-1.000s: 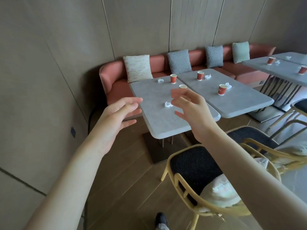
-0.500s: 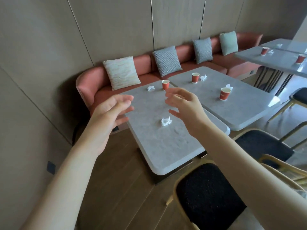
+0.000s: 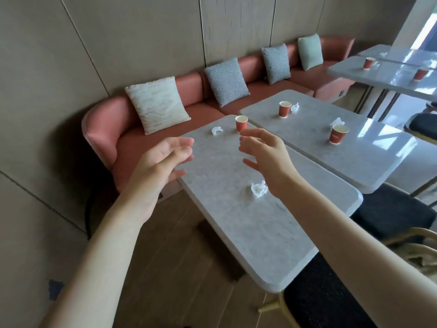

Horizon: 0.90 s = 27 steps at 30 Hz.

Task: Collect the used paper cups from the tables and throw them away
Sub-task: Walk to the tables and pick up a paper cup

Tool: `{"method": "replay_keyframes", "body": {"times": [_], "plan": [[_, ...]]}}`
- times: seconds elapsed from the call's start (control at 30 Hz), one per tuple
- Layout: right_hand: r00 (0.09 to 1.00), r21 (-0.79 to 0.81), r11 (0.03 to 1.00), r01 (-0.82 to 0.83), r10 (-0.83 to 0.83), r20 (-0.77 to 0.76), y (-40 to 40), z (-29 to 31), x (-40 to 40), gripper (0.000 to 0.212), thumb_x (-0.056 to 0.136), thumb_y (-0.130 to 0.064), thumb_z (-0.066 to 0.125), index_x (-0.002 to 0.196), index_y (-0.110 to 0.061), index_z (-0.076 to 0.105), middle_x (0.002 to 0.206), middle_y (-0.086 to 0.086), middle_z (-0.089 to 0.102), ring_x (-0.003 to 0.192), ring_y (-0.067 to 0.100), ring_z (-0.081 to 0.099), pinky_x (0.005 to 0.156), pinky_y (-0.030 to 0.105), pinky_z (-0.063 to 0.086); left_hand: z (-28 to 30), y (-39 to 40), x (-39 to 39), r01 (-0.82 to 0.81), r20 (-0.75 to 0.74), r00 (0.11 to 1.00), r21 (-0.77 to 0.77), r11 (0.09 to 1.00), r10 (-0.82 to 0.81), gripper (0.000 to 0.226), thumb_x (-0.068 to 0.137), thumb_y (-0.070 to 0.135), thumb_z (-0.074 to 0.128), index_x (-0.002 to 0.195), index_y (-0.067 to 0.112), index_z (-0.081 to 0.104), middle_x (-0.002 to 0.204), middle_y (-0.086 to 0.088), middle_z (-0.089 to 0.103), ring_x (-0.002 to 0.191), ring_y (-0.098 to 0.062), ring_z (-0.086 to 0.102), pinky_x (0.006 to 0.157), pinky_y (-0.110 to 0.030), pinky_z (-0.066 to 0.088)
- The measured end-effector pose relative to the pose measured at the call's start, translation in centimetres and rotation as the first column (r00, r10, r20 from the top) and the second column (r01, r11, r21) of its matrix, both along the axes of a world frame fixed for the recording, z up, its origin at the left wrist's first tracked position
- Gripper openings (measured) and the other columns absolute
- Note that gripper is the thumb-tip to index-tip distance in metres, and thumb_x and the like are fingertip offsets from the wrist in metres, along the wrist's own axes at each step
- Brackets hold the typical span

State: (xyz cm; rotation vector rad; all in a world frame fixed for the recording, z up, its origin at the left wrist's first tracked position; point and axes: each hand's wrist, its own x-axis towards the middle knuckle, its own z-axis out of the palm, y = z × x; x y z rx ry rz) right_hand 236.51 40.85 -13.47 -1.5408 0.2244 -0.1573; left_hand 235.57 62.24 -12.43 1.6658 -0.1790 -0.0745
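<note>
Both hands raised over near counter (image 3: 236, 223), holding nothing. Left hand (image 3: 160, 162) grip wide, fingers straight. Right hand (image 3: 264, 155) grip wide, fingers loosely spread, just short of red paper cup (image 3: 241, 123) standing upright at counter's far end. Crumpled napkin (image 3: 259, 189) below right wrist. Two more cups (image 3: 285, 109) (image 3: 338, 134) upright on next counter (image 3: 307, 138).
</note>
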Motion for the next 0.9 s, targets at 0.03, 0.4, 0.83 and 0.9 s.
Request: {"method": "replay_keyframes", "body": {"times": [0.03, 0.4, 0.83, 0.9], "plan": [[1.000, 0.007, 1.000, 0.016, -0.016, 0.004, 1.3, 0.1, 1.2, 0.014, 0.093, -0.015, 0.060, 0.095, -0.026, 0.069, 0.091, -0.007, 0.067, 0.104, 0.020, 0.066, 0.096, 0.043, 0.052, 0.1, 1.4, 1.5, 0.011, -0.001, 1.000, -0.003, 1.000, -0.011, 0.018, 0.098, 0.024, 0.058, 0.111, 0.027, 0.071, 0.124, 0.006, 0.069, 0.119, -0.014, 0.065, 0.099, -0.035, 0.052], [0.959, -0.008, 0.959, 0.284, -0.284, 0.000, 6.7, -0.5, 9.6, 0.016, 0.090, -0.011, 0.061, 0.092, -0.025, 0.068, 0.082, -0.006, 0.066, 0.085, 0.013, 0.060, 0.078, 0.032, 0.050, -1.2, 7.4, 15.0, 0.301, -0.038, 0.953, 0.019, 0.953, -0.301, 0.032, 0.080, 0.045, 0.067, 0.108, 0.031, 0.072, 0.119, 0.011, 0.071, 0.116, -0.011, 0.067, 0.095, -0.033, 0.051], [0.851, 0.106, 0.844, 0.525, -0.519, -0.082, -1.4, -4.6, 17.6, 0.020, 0.093, -0.003, 0.056, 0.110, -0.009, 0.066, 0.094, 0.011, 0.062, 0.085, 0.020, 0.058, 0.072, 0.028, 0.049, -6.5, -4.3, 28.2, 0.563, -0.146, 0.818, 0.006, 0.827, -0.556, 0.028, 0.078, 0.038, 0.066, 0.103, 0.027, 0.073, 0.109, 0.011, 0.072, 0.115, -0.013, 0.067, 0.096, -0.034, 0.053], [0.830, 0.123, 0.821, 0.558, -0.554, -0.071, -2.9, -4.8, 19.5, 0.020, 0.093, -0.003, 0.057, 0.108, -0.011, 0.067, 0.094, 0.010, 0.063, 0.084, 0.019, 0.061, 0.071, 0.029, 0.050, -6.6, -6.0, 30.8, 0.582, -0.151, 0.804, 0.004, 0.813, -0.575, 0.027, 0.078, 0.037, 0.066, 0.102, 0.026, 0.073, 0.108, 0.012, 0.071, 0.113, -0.013, 0.068, 0.090, -0.030, 0.052]]}}
